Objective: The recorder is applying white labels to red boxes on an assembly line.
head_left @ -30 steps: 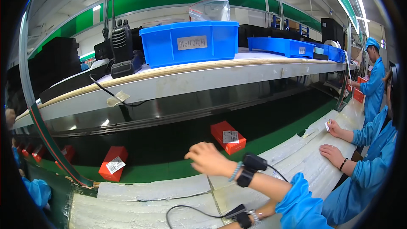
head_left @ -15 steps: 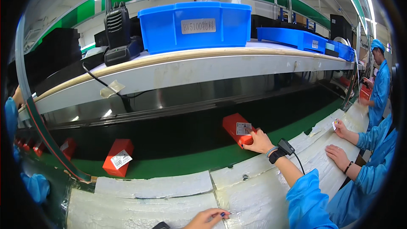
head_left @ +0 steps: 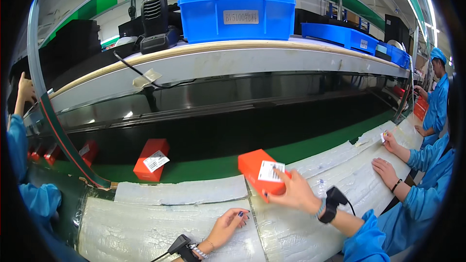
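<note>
Since the earlier frame, one labelled red box (head_left: 250, 165) has moved from the green belt (head_left: 213, 166) towards the person, partly over the worktop (head_left: 165, 225). The right hand (head_left: 297, 193) grips its near end between thumb and fingers. The left hand (head_left: 228, 227) is half curled above the worktop and seems empty. This worktop is pale, covered with wrinkled film. Another red box (head_left: 149, 151) lies on the belt. Behind, a shelf (head_left: 233, 60) carries a blue bin (head_left: 238, 31); at left, a metal post (head_left: 34, 63) partly hides the belt.
</note>
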A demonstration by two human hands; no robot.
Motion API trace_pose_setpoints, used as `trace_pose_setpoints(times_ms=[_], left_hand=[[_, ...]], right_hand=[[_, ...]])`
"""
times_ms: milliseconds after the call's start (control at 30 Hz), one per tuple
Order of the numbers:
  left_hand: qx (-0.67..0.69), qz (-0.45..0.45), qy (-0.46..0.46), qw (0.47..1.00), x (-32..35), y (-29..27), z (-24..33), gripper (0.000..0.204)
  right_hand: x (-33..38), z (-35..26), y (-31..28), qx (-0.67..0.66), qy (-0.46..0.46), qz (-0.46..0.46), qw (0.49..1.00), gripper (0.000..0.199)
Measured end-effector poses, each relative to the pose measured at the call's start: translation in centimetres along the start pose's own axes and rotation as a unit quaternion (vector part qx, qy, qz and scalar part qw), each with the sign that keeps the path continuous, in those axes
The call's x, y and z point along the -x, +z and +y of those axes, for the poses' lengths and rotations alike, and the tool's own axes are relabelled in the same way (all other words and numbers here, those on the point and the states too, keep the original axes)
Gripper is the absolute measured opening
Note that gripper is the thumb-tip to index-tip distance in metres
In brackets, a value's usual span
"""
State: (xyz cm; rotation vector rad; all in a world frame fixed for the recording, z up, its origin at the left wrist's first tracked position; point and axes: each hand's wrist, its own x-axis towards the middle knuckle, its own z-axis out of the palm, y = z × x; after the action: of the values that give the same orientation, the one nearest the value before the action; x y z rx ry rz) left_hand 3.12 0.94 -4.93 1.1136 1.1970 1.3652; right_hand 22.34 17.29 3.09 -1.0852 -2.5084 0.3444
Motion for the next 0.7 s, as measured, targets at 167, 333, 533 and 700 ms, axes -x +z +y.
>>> trace_pose_setpoints(times_ms=[167,333,533,700], left_hand=[[-0.073,0.026,0.041,0.996,0.9,1.1,0.1,0.021],[-0.16,0.059,0.115,0.979,3.0,1.2,0.8,0.016],[-0.219,0.081,0.07,0.97,3.6,1.5,1.7,0.019],[-0.151,0.161,0.155,0.963,3.6,0.3,1.3,0.02]], right_hand=[[8.1,-4.8,0.7,-0.015,-0.035,0.016,0.999,0.09],[10.3,-7.2,1.9,0.015,-0.047,-0.04,0.998,0.088],[8.9,-7.5,2.4,0.023,-0.193,-0.018,0.981,0.064],[5.8,-7.4,2.0,-0.02,-0.256,0.018,0.966,0.046]])
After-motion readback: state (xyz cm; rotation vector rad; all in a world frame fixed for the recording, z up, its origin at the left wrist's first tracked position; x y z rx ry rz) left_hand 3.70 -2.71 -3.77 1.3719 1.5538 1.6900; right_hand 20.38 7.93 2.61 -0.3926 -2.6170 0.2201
